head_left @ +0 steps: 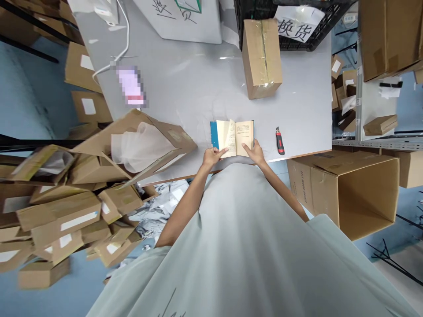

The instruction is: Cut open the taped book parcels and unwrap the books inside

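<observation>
An open book [232,135] with a blue cover lies near the front edge of the grey table [198,88]. My left hand [212,156] grips the book's left pages, thumb on the paper and fingers curled under the fanned leaves. My right hand [254,152] rests on the right page, its fingers lying flat and pressing the page down.
A red and black utility knife [280,141] lies right of the book. A taped cardboard box [261,57] stands farther back. An opened box with white wrapping [142,145] sits at the table's left. Several stacked boxes [59,211] fill the floor left; an empty carton [350,189] stands right.
</observation>
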A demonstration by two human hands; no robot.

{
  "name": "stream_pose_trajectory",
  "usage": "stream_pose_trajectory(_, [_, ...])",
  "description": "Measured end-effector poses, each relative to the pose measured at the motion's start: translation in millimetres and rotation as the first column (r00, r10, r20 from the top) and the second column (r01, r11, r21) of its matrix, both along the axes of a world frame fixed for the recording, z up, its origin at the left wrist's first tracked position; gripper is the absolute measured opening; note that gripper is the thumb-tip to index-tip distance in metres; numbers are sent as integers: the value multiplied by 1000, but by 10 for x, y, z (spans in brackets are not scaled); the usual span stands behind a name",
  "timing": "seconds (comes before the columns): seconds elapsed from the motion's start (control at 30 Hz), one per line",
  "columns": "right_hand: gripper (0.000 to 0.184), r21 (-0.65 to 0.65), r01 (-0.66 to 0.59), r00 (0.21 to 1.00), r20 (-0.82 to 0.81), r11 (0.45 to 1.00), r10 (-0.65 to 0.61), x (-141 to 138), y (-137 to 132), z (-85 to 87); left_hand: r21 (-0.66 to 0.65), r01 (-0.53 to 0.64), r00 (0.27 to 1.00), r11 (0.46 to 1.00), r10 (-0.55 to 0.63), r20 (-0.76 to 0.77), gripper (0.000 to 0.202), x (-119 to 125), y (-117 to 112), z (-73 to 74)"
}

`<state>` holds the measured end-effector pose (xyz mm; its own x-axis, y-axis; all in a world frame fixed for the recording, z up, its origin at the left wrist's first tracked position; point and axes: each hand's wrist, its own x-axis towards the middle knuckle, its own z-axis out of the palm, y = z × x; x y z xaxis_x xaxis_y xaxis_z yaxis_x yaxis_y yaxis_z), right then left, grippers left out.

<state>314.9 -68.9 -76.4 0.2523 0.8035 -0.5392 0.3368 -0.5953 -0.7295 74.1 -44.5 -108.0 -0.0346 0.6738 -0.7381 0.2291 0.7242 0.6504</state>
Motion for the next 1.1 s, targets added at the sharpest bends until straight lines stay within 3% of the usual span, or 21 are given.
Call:
stream_pose_trajectory(0.1, [87, -46, 44, 998, 51, 998, -41, -106, 24, 22, 22, 87, 995, 996, -86, -50, 67, 108, -7, 1])
stream_pose_trajectory(0.2, [105, -4, 81, 994, 75, 997, -80, -192, 53, -49, 107, 267, 961, 958, -256, -110, 68, 251, -1, 35])
stream_pose_trajectory(0.3, [105, 28, 107, 992, 66, 994, -109, -186, 69, -151, 173, 370, 927, 913, -351, -131, 69, 317, 19, 65])
stream_pose_trajectory(0.43, [79, 37, 124, 992, 3, 992, -124, -54, 62, -211, 143, 323, 940, 936, -298, -167, 69, 173, 35, 50])
stream_pose_trajectory(0.53, [63, 47, 112, 994, -16, 993, -111, 45, 51, -203, 118, 277, 929, 954, -235, -285, 65, -28, 17, 11])
stream_pose_trajectory(0.67, [58, 73, 66, 998, 3, 995, -67, 101, 50, -169, 104, 269, 897, 957, -210, -388, 53, -189, -18, -34])
stream_pose_trajectory(0.93, [45, 108, 7, 1000, -20, 994, -5, 109, 63, -72, 199, 231, 891, 952, -126, -435, 27, -153, 62, -141])
stream_pose_trajectory(1.1, [43, 141, -47, 999, -9, 989, 48, 113, 86, -46, 133, 223, 905, 966, -155, -395, 33, -124, 69, -147])
